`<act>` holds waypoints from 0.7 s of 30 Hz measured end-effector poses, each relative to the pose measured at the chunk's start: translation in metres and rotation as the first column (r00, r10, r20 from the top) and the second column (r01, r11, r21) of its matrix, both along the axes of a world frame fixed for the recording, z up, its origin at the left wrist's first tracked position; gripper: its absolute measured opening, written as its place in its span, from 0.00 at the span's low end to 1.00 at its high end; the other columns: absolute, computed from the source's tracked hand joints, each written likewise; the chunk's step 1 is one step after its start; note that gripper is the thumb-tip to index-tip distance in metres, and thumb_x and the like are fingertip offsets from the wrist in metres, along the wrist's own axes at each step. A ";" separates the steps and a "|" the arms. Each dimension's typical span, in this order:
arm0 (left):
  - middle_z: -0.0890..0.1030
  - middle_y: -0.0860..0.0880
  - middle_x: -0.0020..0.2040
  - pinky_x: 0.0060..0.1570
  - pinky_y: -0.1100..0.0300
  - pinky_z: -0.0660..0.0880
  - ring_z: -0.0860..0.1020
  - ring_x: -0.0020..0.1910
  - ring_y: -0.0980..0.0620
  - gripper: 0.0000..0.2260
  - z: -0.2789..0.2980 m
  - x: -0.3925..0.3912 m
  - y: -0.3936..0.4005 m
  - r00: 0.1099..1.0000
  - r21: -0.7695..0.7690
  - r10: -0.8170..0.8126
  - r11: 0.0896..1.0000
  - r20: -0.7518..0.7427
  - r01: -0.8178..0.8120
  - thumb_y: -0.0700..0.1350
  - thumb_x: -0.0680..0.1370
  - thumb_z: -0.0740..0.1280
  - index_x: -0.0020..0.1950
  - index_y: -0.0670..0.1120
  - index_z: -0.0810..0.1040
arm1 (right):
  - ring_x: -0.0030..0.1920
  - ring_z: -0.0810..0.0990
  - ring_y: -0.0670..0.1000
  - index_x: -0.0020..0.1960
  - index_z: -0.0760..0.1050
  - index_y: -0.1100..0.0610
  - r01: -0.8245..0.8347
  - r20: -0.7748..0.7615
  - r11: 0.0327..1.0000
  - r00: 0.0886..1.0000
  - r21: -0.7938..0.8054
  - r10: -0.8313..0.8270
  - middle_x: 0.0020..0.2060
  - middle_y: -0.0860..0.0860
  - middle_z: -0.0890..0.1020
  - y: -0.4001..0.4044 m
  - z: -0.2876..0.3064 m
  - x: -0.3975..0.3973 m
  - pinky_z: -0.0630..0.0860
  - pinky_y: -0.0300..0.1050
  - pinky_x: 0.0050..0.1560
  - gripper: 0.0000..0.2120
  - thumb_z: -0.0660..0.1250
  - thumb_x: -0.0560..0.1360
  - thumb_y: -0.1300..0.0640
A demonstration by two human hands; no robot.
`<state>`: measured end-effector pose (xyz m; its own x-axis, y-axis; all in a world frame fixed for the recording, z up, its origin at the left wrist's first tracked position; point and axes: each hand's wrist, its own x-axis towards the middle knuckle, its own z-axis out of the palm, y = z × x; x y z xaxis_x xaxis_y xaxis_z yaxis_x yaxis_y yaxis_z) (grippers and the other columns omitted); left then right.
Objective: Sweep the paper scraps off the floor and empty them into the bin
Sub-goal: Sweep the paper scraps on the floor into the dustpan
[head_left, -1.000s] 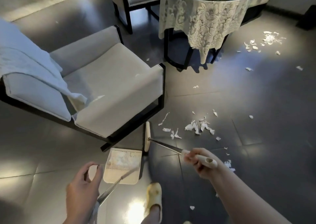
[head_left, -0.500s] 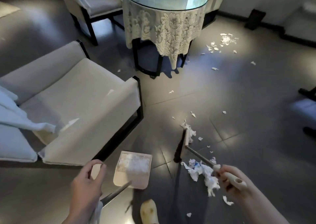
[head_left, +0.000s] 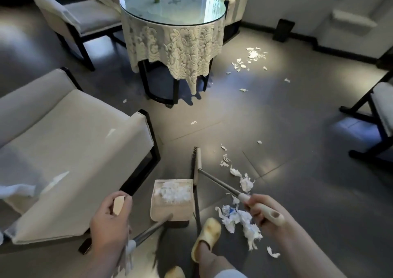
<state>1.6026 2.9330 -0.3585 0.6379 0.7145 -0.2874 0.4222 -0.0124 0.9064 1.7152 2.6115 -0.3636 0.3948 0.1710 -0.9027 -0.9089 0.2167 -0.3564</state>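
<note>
In the head view, a beige dustpan (head_left: 171,201) is seen standing on the dark tiled floor (head_left: 297,171), just in front of the armchair (head_left: 70,150). White paper scraps (head_left: 174,192) are already lying inside the pan. Its long handle is gripped by the left hand (head_left: 109,222), whose fingers are curled around the beige top end.

The broom (head_left: 196,165) is held by the right hand (head_left: 260,210); the fingers are closed around the beige grip of the metal stick. The broom head is placed on the floor just beside the right edge of the dustpan, touching or nearly touching its far corner.

A pile of torn scraps (head_left: 240,218) lies on the floor under the right hand, beside a foot in a yellow slipper (head_left: 207,235). More scraps (head_left: 253,54) are scattered well apart, near the round table (head_left: 172,7) with a lace cloth. No bin can be found in this view.
</note>
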 end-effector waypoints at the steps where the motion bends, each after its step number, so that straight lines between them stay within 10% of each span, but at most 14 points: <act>1: 0.75 0.43 0.31 0.26 0.62 0.69 0.69 0.25 0.47 0.08 0.001 0.008 -0.002 1.000 0.006 0.006 1.000 -0.003 -0.006 0.41 0.77 0.71 0.41 0.53 0.79 | 0.15 0.66 0.41 0.44 0.72 0.61 -0.014 0.016 1.000 1.000 -0.022 0.015 0.28 0.51 0.72 0.006 -0.005 0.014 0.61 0.29 0.14 0.03 0.60 0.75 0.65; 8: 0.77 0.32 0.35 0.30 0.62 0.69 0.70 0.24 0.50 0.11 0.005 0.072 -0.015 0.996 0.094 -0.009 0.995 -0.085 0.017 0.45 0.75 0.73 0.41 0.63 0.80 | 0.14 0.65 0.41 0.38 0.68 0.60 -0.045 -0.053 0.992 0.997 0.119 0.051 0.21 0.49 0.71 0.007 -0.029 0.122 0.61 0.30 0.12 0.09 0.55 0.75 0.66; 14: 0.77 0.41 0.28 0.32 0.62 0.69 0.70 0.20 0.51 0.11 0.002 0.140 -0.031 0.998 0.101 0.000 0.995 -0.069 0.007 0.46 0.74 0.73 0.40 0.63 0.80 | 0.12 0.67 0.44 0.34 0.71 0.65 0.155 -0.148 0.937 0.982 0.312 -0.113 0.19 0.53 0.72 -0.046 -0.036 0.163 0.62 0.33 0.10 0.25 0.77 0.41 0.77; 17: 0.77 0.38 0.29 0.36 0.60 0.70 0.69 0.21 0.51 0.09 0.001 0.165 -0.043 0.998 0.092 -0.022 0.995 -0.059 0.027 0.46 0.75 0.73 0.41 0.61 0.80 | 0.14 0.68 0.42 0.39 0.69 0.62 0.139 -0.120 0.986 0.984 0.093 -0.128 0.26 0.52 0.72 -0.059 -0.034 0.166 0.63 0.31 0.12 0.06 0.65 0.67 0.70; 21: 0.76 0.39 0.29 0.35 0.59 0.71 0.69 0.21 0.50 0.08 0.001 0.193 -0.053 0.999 0.079 -0.034 0.996 -0.028 0.036 0.45 0.76 0.72 0.41 0.59 0.80 | 0.14 0.66 0.43 0.39 0.68 0.61 0.058 -0.082 0.998 0.995 -0.002 -0.058 0.29 0.52 0.69 -0.072 -0.015 0.184 0.62 0.30 0.13 0.05 0.58 0.74 0.65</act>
<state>1.7955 2.8801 -0.3578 0.6557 0.7131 -0.2481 0.4446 -0.0990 0.8902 1.8995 2.5391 -0.3788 0.3283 0.1500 -0.9326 -0.9210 0.2699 -0.2809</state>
